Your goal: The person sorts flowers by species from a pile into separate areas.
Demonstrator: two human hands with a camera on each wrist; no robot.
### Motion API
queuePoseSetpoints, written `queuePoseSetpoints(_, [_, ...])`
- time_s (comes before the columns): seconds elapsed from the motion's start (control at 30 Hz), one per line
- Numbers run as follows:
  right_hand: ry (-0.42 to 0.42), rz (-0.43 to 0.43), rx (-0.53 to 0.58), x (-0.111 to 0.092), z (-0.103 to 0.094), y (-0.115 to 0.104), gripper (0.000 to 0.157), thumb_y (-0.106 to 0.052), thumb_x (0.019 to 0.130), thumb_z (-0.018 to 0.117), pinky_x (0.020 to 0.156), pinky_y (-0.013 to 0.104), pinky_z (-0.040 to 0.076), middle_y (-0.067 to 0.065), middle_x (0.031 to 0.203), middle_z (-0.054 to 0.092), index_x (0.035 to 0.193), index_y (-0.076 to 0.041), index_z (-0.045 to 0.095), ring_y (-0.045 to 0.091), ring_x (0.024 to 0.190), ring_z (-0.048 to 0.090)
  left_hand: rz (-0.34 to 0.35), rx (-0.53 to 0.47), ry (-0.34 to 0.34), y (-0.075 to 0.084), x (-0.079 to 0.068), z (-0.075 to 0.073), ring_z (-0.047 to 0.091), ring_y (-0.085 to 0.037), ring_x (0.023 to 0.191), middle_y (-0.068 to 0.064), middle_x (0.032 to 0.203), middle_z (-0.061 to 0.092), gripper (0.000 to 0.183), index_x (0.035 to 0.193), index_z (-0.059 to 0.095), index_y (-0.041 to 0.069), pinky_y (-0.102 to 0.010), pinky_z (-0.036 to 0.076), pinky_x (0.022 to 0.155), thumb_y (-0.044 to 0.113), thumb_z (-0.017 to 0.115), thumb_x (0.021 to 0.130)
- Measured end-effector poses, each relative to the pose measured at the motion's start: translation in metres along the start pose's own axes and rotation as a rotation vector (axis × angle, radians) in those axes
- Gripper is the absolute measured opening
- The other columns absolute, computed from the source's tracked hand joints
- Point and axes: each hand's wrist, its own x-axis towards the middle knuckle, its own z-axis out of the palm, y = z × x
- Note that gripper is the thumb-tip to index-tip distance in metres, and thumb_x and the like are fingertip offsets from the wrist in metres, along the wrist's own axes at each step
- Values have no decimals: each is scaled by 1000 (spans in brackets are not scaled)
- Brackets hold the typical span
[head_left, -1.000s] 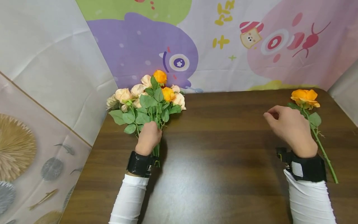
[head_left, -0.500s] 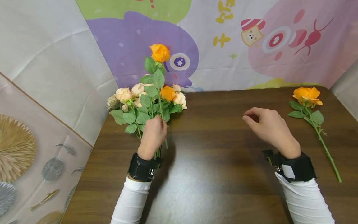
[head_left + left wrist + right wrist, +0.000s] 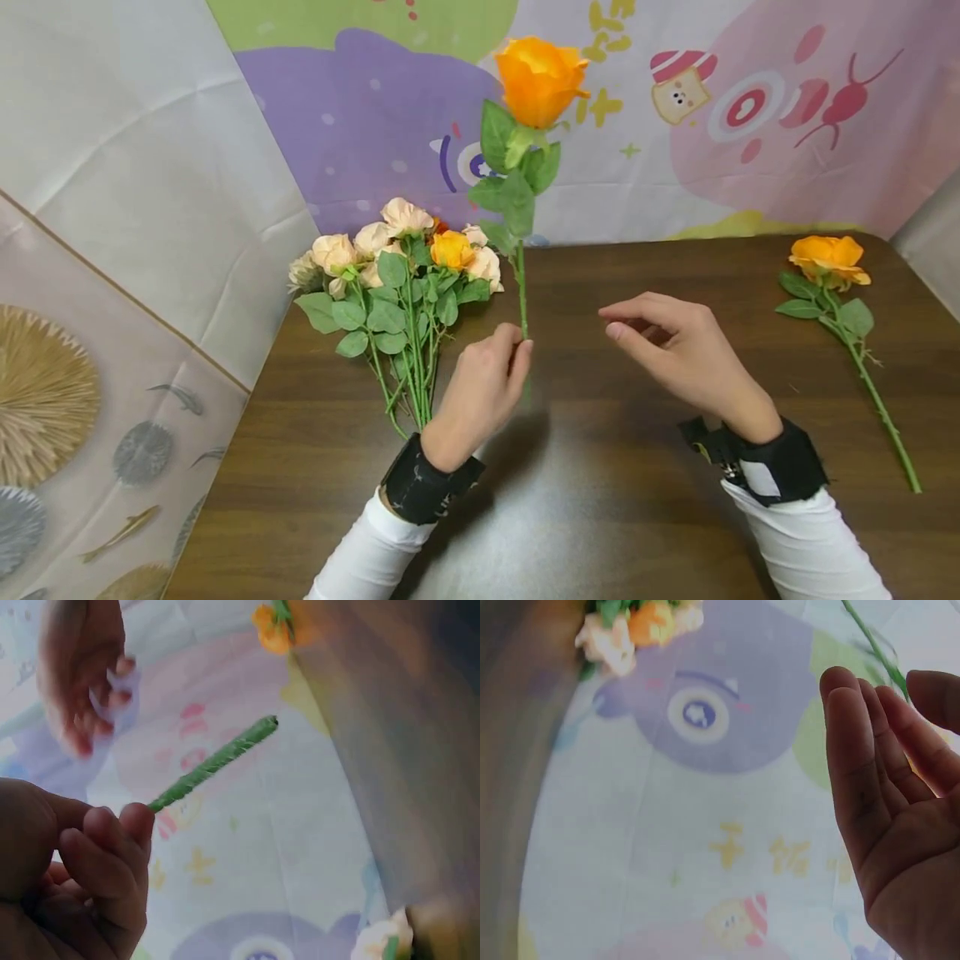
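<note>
While the left hand [image 3: 480, 387] pinches the orange rose [image 3: 520, 196] by its lower stem, the right hand [image 3: 686, 350] hangs with nothing in it: fingers extended and close together, thumb set apart, moderate gap.

Key relation: rose sits between the two hands, just right of the flower bunch [image 3: 392, 268]. Left hand is nearer, in contact. Right hand is farther right of the bunch, well apart from the stem, fingertips pointing back toward it. Long axis near upright in head view, bloom up, bottom end down. Left wrist view shows the stem end [image 3: 214, 769] sticking out past the fingertips, touching nothing visible.

Rose looks like this: full orange bloom, pale green sepals under it, several green leaves on the upper stem, then a thin, straight bare run down to the fingers. Lower end looks ridged, dark at the tip. Bloom shows higher than the bunch, against the printed cloth [image 3: 630, 187].

Bunch itself: peach and orange blooms, leafy, stems toward the person. Far right of it, beyond the right hand, a loose orange bloom [image 3: 828, 260] lies on the wood table [image 3: 600, 508], stem slanting toward the near right, neither hand touching it.
</note>
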Motion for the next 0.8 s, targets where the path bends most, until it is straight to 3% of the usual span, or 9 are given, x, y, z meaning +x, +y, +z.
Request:
queuePoseSetpoints(0.23, [-84,-8,83,0,26,-5,23,1,89,71,61,21,51,-3,93,71,111,-7,74,7,74,60,55,-52,-83,18,-7,14,52,-10,56,1,68,55,7,94,57,3,-23,41,52,9,58,99])
queuePoseSetpoints(0.43, [-25,23,116,0,36,-5,15,1,90,70,55,23,48,2,83,71,104,-4,74,11,63,60,80,-59,-89,20,-9,19,50,-9,57,1,69,53,8,92,57,4,-22,40,52,8,59,99])
queuePoseSetpoints(0.8, [18,84,166,-2,39,-7,9,-1,91,69,54,23,48,0,78,71,99,-2,73,10,60,62,115,-55,-101,21,-10,23,49,-8,57,1,70,52,11,90,55,5,-20,38,52,8,60,99])
